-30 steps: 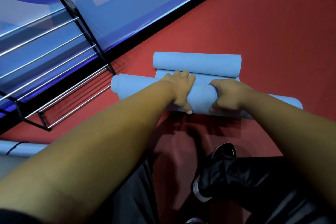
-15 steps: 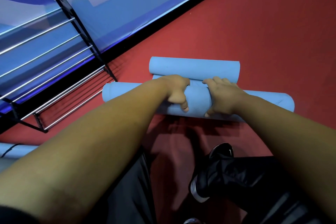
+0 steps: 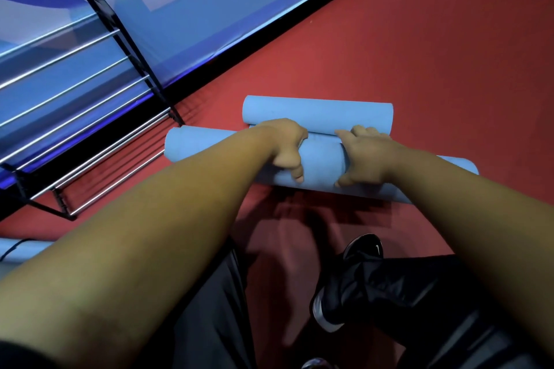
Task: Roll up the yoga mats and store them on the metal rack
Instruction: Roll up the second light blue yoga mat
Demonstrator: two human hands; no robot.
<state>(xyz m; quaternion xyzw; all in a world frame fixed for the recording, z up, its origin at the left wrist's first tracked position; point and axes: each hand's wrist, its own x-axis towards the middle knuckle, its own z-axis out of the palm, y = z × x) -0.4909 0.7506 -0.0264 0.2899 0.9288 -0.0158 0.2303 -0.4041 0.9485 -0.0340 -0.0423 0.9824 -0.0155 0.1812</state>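
The light-blue foam yoga mat roll [image 3: 320, 165] lies on the red floor [image 3: 419, 54], long axis left to right, its left end aimed at the foot of the chrome-barred metal rack [image 3: 90, 117]. Mid-roll, the left hand [image 3: 284, 147] and right hand [image 3: 365, 153] curl fingers over the top with thumbs braced on the near side, likely keeping the coil tight. A second light-blue rolled mat [image 3: 317, 112] lies just beyond, roughly parallel.
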